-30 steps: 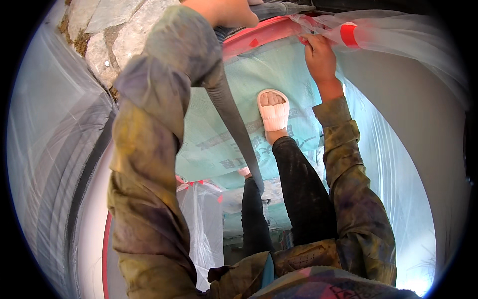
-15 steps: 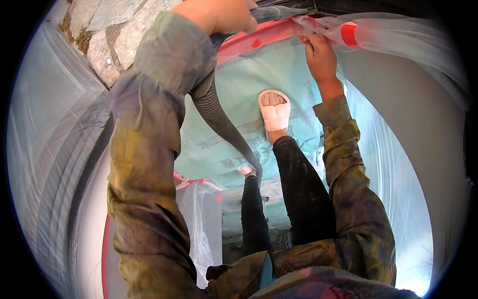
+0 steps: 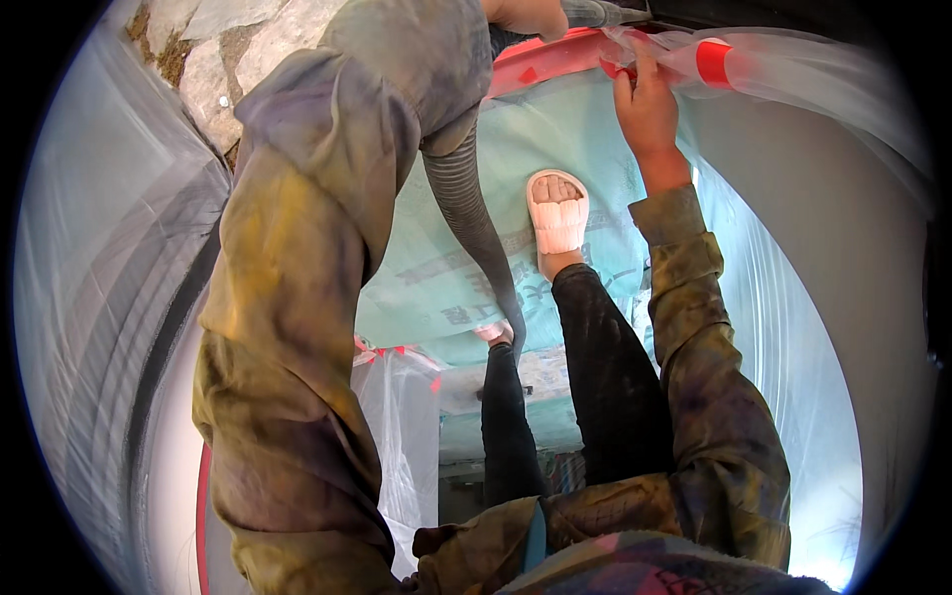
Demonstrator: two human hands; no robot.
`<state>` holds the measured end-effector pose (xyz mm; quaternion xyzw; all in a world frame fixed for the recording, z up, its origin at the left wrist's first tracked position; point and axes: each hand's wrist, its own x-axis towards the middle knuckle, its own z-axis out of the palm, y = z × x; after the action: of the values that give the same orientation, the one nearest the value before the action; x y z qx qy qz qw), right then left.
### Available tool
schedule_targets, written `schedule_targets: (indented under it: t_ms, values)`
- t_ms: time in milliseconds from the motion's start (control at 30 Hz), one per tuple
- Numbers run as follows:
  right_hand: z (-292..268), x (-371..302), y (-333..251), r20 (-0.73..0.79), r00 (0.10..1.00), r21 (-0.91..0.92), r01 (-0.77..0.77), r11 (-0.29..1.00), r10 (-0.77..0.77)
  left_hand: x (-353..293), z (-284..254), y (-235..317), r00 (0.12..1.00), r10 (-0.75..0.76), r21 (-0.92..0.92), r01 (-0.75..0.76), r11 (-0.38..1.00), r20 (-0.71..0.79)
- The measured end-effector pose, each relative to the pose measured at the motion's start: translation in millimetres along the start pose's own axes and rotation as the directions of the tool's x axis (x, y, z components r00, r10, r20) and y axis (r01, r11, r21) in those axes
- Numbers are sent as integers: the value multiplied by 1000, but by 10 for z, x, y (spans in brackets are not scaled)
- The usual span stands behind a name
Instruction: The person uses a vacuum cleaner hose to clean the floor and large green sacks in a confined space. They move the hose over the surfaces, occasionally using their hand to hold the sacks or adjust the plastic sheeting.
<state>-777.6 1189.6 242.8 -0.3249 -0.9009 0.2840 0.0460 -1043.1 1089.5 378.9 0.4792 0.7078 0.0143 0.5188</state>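
At the top edge of the frame, my left hand (image 3: 531, 15), partly cut off, is wrapped around a grey vacuum nozzle (image 3: 593, 13); a ridged dark hose (image 3: 464, 193) hangs from beneath that sleeve toward the centre. My right hand (image 3: 652, 119), upper right of centre, pinches clear plastic sheeting (image 3: 793, 67) with a red tape band (image 3: 712, 63). One pink slide sandal (image 3: 557, 223) rests mid-frame on pale green sheeting (image 3: 421, 273).

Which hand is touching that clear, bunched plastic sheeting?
The right bare hand, touching the bunched clear plastic sheeting; the left bare hand, at the top edge, holds the ribbed grey hose.
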Motion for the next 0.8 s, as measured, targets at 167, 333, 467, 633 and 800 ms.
schedule_targets:
  t_ms: [167, 333, 467, 633, 800]
  values:
    - [79, 61, -470, 143, 986, 47, -94, 995, 86, -382, 365, -236, 997, -57, -168, 48, 985, -48]
    - [315, 41, -610, 36, 987, -115, 162, 980, -158, -673, 839, -222, 969, -163, -225, 119, 967, -187]
    - [405, 48, -709, 21, 945, -121, 326, 937, -326, -873, 1135, 57, 932, -206, -342, 98, 935, -297]
    - [353, 289, -479, 122, 960, 239, 219, 946, -253, -1091, 1442, 257, 872, -124, -851, -416, 321, -473]
    - [102, 564, -1130, 503, 849, 155, -272, 950, 161, -860, 2412, -236, 703, -414, -664, -111, 739, -578]
